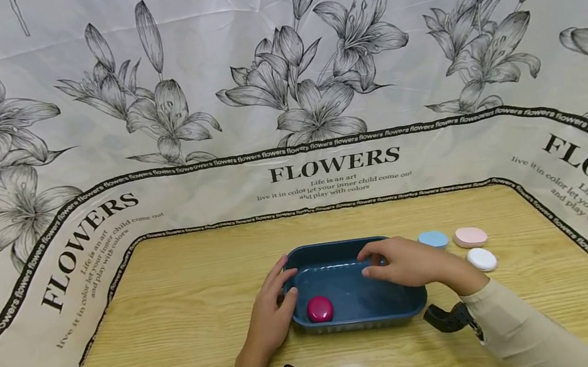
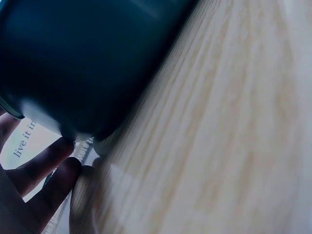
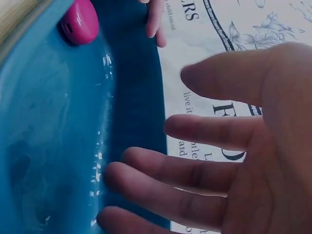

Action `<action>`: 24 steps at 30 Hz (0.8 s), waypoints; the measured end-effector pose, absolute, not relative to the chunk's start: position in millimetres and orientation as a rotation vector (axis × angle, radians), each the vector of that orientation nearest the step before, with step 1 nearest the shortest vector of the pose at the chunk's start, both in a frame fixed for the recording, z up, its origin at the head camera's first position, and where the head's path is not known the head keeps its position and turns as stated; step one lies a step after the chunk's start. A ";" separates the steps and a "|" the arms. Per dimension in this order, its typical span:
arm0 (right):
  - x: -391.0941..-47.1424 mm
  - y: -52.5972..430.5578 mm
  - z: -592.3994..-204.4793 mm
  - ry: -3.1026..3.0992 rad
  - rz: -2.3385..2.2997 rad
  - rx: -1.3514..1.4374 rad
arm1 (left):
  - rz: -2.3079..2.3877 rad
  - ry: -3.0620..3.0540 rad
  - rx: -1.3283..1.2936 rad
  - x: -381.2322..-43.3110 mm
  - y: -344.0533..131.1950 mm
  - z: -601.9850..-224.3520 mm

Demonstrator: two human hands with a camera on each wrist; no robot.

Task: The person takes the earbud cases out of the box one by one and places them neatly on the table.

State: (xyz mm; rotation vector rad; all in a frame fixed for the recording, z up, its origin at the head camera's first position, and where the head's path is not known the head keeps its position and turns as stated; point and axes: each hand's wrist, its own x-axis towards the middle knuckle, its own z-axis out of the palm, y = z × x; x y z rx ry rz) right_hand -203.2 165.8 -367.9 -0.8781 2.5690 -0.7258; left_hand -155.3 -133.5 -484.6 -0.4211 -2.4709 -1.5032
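A dark blue rectangular tub [image 1: 350, 280] with rounded corners stands on the table. In its near left corner lies a small, rounded magenta case [image 1: 320, 309]; the right wrist view shows a small dark slot in the side of this magenta case [image 3: 82, 22]. My left hand [image 1: 270, 315] rests at the tub's left end, its fingers spread along the rim. Two of that hand's fingers [image 2: 53, 163] show against the outer wall in the left wrist view. Over the tub's right part hovers my right hand [image 1: 405, 260], fingers apart and holding nothing [image 3: 195, 170].
Right of the tub lie a light blue oval piece [image 1: 433, 240], a pale pink oval piece [image 1: 471, 237] and a white rounded piece [image 1: 482, 259]. A flower-printed cloth [image 1: 326, 179] surrounds the wooden table [image 1: 189, 319] at the back and sides.
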 end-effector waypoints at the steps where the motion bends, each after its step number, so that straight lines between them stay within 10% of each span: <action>1: -203.9 165.1 -367.0 2.563 -0.701 -0.887 | -1.506 -2.472 -0.421 -155.4 -133.1 -484.5; 24: -234.4 123.3 -370.4 2.356 -0.396 -1.054 | -1.502 -2.480 -0.404 -155.9 -131.9 -484.2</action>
